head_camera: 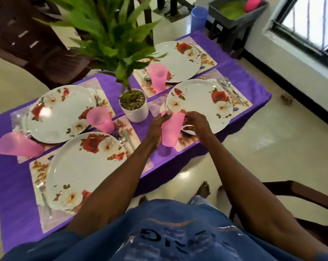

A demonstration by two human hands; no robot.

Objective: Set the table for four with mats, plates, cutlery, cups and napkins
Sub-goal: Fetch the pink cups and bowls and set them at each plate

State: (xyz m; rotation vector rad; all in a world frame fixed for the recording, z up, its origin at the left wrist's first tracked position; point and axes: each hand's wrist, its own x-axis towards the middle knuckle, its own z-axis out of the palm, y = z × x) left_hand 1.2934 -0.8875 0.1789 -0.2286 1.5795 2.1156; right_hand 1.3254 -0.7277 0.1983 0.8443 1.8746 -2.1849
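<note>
Pink translucent plastic cup [170,129] stands upright on the near-right floral placemat [185,140], close to the table's near edge, just beside the front rim of the right-hand white rose-patterned plate [199,104]. Left hand [158,125] is curled round the cup's left side; right hand [194,122] hovers at its rim, fingertips pinching something small and white, possibly a napkin, too blurred to confirm. Progress, judged: four mats, four plates and four pink cups are out on the purple tablecloth [14,185]; cutlery [228,89] shows beside each plate. One cup at far left [18,144] appears to lean or lie tilted (lens distortion possible). No napkins clearly visible at the other three settings, so napkins look like the remaining item. Clearance: white potted plant [134,106] sits centre, near the left hand, leaves overhanging the far settings. The held cup has little mat between it and the table edge; open cloth lies left of it, toward the near-left plate [80,166].
</note>
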